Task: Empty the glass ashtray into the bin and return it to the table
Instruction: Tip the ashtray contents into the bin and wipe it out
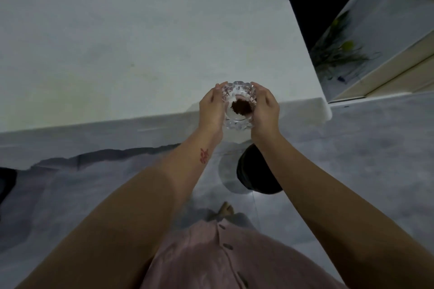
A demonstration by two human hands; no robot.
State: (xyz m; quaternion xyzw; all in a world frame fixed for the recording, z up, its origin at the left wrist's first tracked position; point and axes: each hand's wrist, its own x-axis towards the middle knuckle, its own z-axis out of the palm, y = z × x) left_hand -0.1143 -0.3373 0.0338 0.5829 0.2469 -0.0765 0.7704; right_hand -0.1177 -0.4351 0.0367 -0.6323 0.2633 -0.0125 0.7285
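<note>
You're cupping the glass ashtray (238,105) with both hands: left hand (212,110) wrapping its left wall, right hand (265,110) wrapping its right. It's sitting upright, mouth facing up, round so no long axis to call. A brown clump (240,107) is lying in the bowl. The ashtray is hanging over the near edge of the white worktop (141,54), close to its right corner. The dark bin (253,171) is standing on the floor below, partly behind your right forearm.
</note>
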